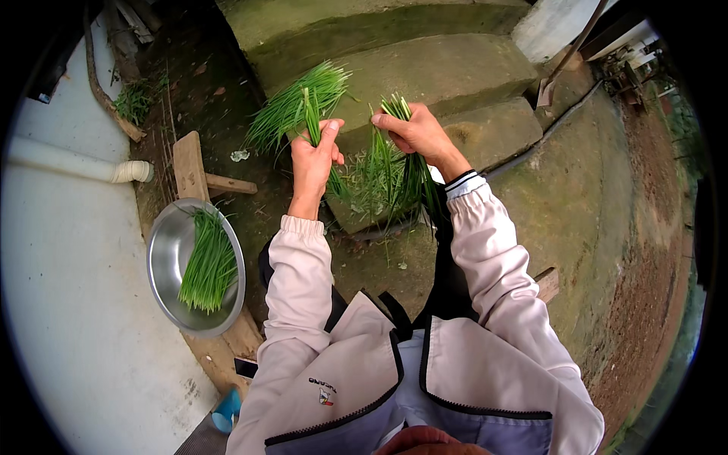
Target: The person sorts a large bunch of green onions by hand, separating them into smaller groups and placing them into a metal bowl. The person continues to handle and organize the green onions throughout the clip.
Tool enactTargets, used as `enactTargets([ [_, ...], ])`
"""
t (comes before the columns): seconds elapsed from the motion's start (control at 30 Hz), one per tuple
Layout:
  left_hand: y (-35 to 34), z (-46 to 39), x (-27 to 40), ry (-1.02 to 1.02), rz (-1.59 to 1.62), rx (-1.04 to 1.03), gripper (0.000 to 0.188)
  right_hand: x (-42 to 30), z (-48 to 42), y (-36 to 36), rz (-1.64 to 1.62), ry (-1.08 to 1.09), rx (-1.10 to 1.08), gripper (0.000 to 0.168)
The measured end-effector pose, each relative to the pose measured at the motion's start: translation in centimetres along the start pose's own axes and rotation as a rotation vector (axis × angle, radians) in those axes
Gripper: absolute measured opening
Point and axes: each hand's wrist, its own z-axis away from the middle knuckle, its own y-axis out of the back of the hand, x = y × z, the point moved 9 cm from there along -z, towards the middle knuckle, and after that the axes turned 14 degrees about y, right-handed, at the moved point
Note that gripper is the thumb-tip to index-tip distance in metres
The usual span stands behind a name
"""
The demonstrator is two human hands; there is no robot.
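Between the thumb and fingers of my left hand (317, 153) is a small bunch of green chives (311, 114), its cut ends pointing up. My right hand (420, 133) grips a larger chive bunch (418, 179) near its pale stem ends, and the leaves hang down below the wrist. Just beyond my left hand, a heap of long chives (310, 94) lies on the concrete step. Loose green and yellowed trimmings (369, 182) cover the lower slab under both hands. To my left, a steel basin (168, 250) holds a neat pile of chives (209, 264).
The basin rests on a wooden bench (210, 352) beside a white wall (74, 256). A phone (245, 367) and a blue cup-like object (226, 409) are near it. Mossy concrete steps (432, 62) rise ahead. A shovel (546, 91) and black hose (546, 136) lie right.
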Motion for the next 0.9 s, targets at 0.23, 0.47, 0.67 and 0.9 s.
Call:
enactTargets([
  [0.23,-1.8,0.6,-0.8,0.057,0.008,-0.097,0.026,1.0,0.3,-1.7,0.126,-0.029,-0.087,0.02],
  [0.47,-1.2,0.5,-0.5,-0.039,-0.282,-0.04,0.021,1.5,0.2,-2.0,0.143,-0.027,-0.108,0.022],
  [0.67,-1.8,1.2,1.3,-0.255,-0.531,-0.016,0.02,2.3,0.2,-1.7,0.077,-0.078,-0.101,0.019],
  [0.9,-1.9,1.6,2.1,-0.374,-0.61,0.05,0.02,2.5,0.3,-1.9,0.031,-0.12,-0.109,0.023],
])
